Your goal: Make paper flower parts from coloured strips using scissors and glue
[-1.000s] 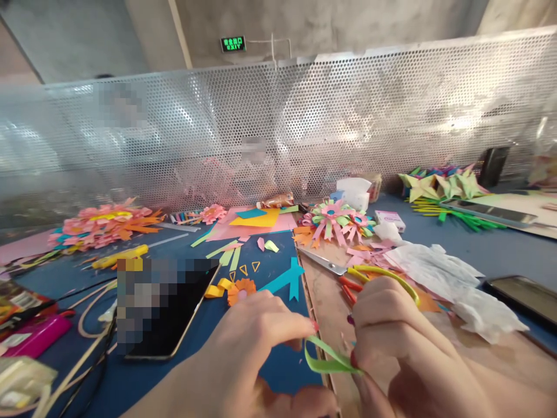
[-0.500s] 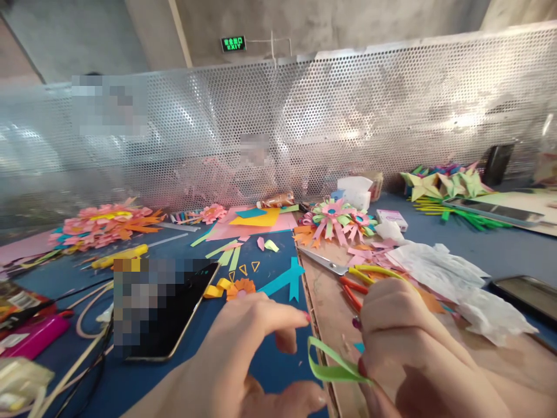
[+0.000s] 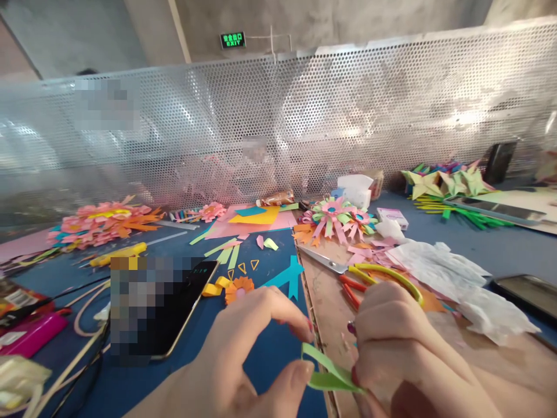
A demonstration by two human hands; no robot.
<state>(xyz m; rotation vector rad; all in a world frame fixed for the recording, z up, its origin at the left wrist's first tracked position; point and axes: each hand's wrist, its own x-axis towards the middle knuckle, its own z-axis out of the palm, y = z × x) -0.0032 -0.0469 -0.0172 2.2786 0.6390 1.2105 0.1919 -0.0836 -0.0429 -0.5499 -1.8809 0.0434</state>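
The green paper strip (image 3: pixel 328 371), folded into a narrow loop, sits between both hands just above the near edge of the surface (image 3: pixel 500 249). The left hand (image 3: pixel 243 354) has its fingers (image 3: pixel 300 371) closed on the loop's left end, thumb under and forefinger over; the right hand (image 3: pixel 400 342) has its fingers curled shut on the folded tail at the loop's right.

The risk, as I judge it, lies in the pinch: two grips so close on thin paper could crease the loop flat or tear it if they pull apart, and a loosened tail would let the fold spring open. The cardboard sheet (image 3: pixel 322 290) lies directly under the fingers, so a dropped strip would land among the scraps there.

Just beyond the right fingers lies one pair of yellow-handled scissors (image 3: pixel 369 271), with two red strips (image 3: pixel 350 290) beside them. Beyond the left fingers is one small orange paper flower (image 3: pixel 239 287) and one teal paper cut-out (image 3: pixel 287 276); to their left, one phone (image 3: pixel 174 313). Right of the fingers, one heap of crumpled white paper (image 3: pixel 439 267) and a second phone (image 3: pixel 528 293). Farther off are two looped flowers (image 3: pixel 339 217), one pink paper pile (image 3: pixel 104 220), and, farthest, the perforated metal screen (image 3: pixel 348 116).
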